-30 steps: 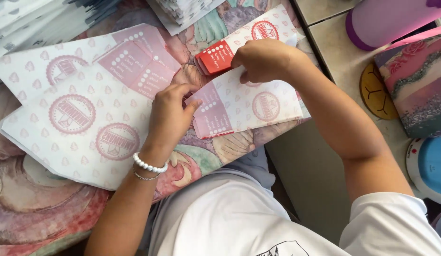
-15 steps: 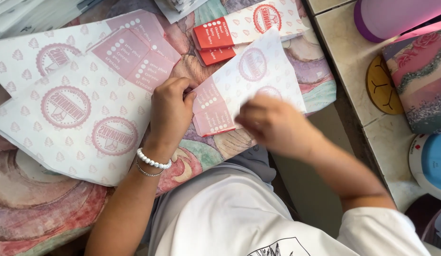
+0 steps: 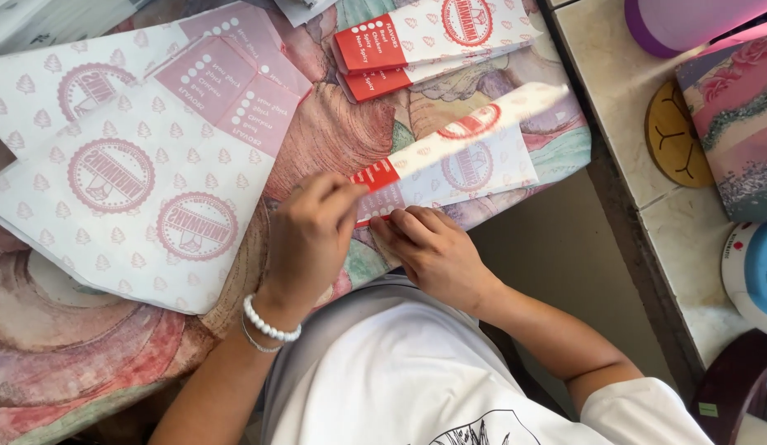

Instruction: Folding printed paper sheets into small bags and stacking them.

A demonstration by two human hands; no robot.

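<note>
raised paper flap (image 3: 499, 111) blurred, purple container (image 3: 688, 25) cropped
</note>
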